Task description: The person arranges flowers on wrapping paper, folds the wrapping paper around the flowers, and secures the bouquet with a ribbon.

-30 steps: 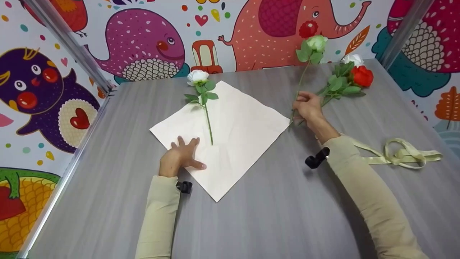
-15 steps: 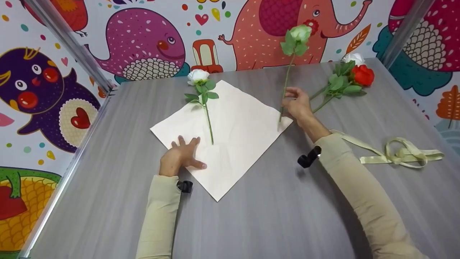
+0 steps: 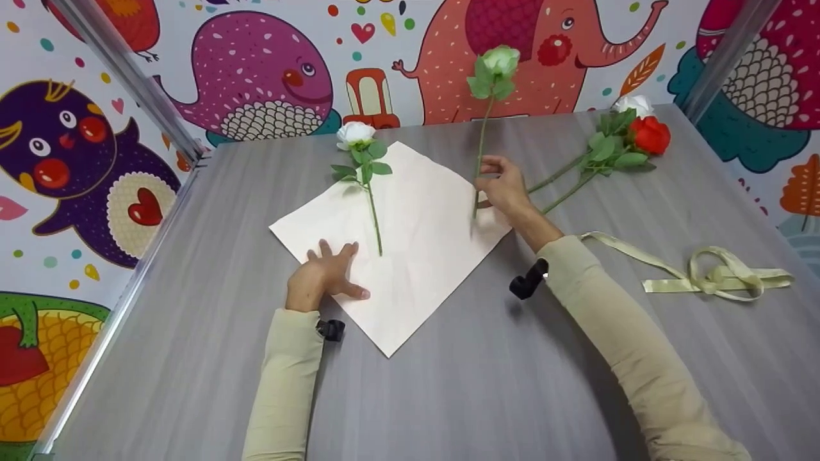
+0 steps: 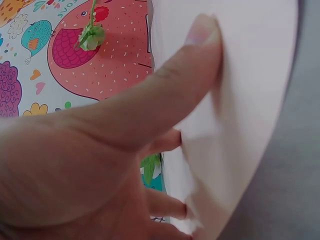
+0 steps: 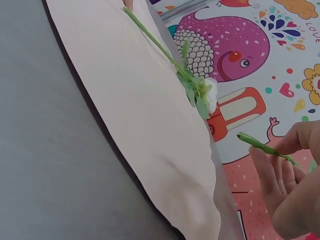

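A sheet of pale pink paper [image 3: 423, 256] lies on the table, turned like a diamond. My left hand [image 3: 328, 275] rests on its left part with fingers spread and straight. A white rose [image 3: 356, 136] lies on the paper's upper left, its stem pointing toward me. My right hand [image 3: 506, 186] pinches the stem of a pale green rose [image 3: 500, 62] between thumb and fingers, holding it upright above the paper's right corner. In the right wrist view the cut end of that green stem [image 5: 255, 142] sticks out past the fingertips.
At the back right lie a red rose [image 3: 650, 135] and another white rose [image 3: 634, 105], stems toward the paper. A pale yellow-green ribbon [image 3: 724, 278] lies loosely looped on the right of the grey table [image 3: 487, 384]. A wall with cartoon animals [image 3: 262, 70] stands behind.
My right hand has moved left with the pale green rose, from beside the other roses to above the paper's right part. The left hand has stayed in place.
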### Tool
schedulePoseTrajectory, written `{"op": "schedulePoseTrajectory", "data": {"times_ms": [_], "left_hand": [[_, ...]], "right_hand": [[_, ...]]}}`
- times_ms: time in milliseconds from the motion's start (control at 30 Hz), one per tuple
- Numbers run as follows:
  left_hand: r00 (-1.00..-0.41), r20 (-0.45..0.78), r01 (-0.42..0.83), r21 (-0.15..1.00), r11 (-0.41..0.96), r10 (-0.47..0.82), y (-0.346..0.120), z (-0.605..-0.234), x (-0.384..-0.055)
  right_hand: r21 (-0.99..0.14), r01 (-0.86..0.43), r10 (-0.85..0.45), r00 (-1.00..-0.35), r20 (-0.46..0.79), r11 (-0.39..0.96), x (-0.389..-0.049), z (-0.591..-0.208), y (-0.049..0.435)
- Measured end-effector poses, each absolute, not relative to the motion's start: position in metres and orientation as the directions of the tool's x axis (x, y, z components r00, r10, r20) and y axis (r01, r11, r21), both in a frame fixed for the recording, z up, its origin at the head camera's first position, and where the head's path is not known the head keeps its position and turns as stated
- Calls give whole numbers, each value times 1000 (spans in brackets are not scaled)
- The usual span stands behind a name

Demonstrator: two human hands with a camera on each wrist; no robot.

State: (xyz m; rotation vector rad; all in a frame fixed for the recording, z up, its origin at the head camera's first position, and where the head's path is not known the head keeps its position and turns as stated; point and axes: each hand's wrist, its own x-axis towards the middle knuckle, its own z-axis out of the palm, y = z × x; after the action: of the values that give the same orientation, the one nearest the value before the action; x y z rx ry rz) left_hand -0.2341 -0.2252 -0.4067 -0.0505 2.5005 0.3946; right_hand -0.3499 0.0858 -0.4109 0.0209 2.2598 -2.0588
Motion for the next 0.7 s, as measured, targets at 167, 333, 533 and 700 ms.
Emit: {"op": "schedulePoseTrajectory", "data": {"times_ms": [167, 333, 533, 700], "left_hand": [[-823, -566, -121, 263, 957, 52, -225, -406, -234], [-831, -554, -117, 260, 958, 48, -225, -408, -234], [-837, -544, -115, 261, 958, 48, -224, -408, -233], [-836, -546, -114, 260, 959, 48, -225, -408, -234]], "right_hand": [[-995, 49, -85, -995, -57, 90, -347, -411, 72], [-993, 57, -98, -993, -67, 101, -345, -412, 58], [-995, 62, -111, -991, -71, 79, -344, -412, 42], [-994, 76, -140, -986, -86, 76, -342, -413, 32]]}}
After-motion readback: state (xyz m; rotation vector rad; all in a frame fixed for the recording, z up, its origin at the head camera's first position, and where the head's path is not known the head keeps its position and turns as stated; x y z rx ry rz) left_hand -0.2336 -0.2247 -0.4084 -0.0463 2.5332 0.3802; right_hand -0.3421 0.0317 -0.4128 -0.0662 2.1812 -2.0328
